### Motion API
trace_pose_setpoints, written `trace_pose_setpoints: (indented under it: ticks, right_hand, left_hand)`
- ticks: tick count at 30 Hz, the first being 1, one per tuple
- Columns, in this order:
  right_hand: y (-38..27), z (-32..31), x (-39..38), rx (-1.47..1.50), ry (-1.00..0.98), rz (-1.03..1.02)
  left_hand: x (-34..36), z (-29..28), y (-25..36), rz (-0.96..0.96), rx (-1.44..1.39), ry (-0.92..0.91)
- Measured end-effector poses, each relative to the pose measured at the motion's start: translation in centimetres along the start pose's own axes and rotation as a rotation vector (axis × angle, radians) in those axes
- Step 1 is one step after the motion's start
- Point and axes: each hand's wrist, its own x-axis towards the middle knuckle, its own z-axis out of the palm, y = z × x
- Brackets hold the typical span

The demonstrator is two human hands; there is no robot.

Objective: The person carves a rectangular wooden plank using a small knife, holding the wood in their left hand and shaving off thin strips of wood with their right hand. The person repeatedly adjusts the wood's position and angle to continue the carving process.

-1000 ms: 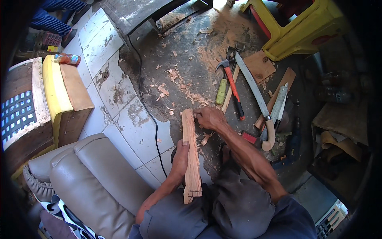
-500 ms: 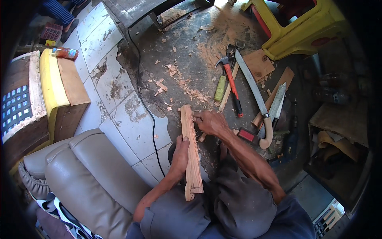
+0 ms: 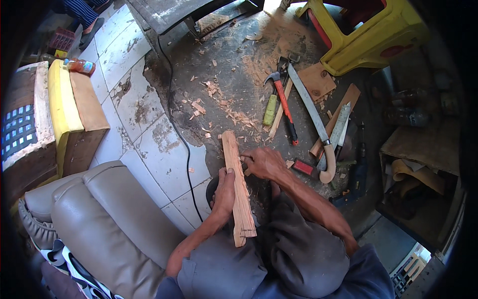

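Note:
A long, roughly cut piece of wood [image 3: 238,184] stands slanted over my lap, its lower end between my knees. My left hand [image 3: 224,192] is wrapped round its left side, with the thumb along the top face. Beside the wood's right edge is my right hand [image 3: 264,163]. Its index finger is stretched out to that edge, apart from the thumb, and the other fingers are bent and partly hidden. I see no tool in it. Pencil-like marks cross the wood near its lower end.
To the right lie a claw hammer [image 3: 285,104], a green-handled tool [image 3: 270,109], a curved machete [image 3: 308,99], a red block [image 3: 304,167] and a drill [image 3: 356,174]. Wood shavings [image 3: 244,118] litter the floor. A black cable [image 3: 172,109] runs left, near a padded seat [image 3: 109,214]. A yellow stool [image 3: 348,47] stands far right.
My right hand has slid a little down along the wood's right edge, toward me. The wood's lower end has shifted slightly upward in view. My left hand keeps its hold.

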Motion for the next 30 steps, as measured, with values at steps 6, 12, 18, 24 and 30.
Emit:
trace_pose_setpoints:
  ticks: [6,12,18,24,30]
  right_hand:
    - [-0.9,-0.5,-2.0,0.008,0.013,-0.036]
    - [-2.0,-1.3,-4.4,-0.057,-0.031,-0.017]
    - [-2.2,-1.3,-6.0,-0.063,-0.042,-0.010]
    - [-1.8,-1.2,-6.9,-0.075,-0.019,-0.068]
    - [-2.3,-1.5,-7.3,-0.091,-0.058,-0.071]
  left_hand:
    - [-0.9,0.6,1.3,-0.049,-0.009,0.004]
    - [-1.2,1.0,1.5,-0.038,-0.040,0.009]
    - [-0.9,1.1,1.1,0.009,-0.064,0.018]
    - [-0.9,1.6,1.3,0.029,-0.036,0.019]
    - [-0.6,1.3,0.9,0.065,-0.059,0.040]
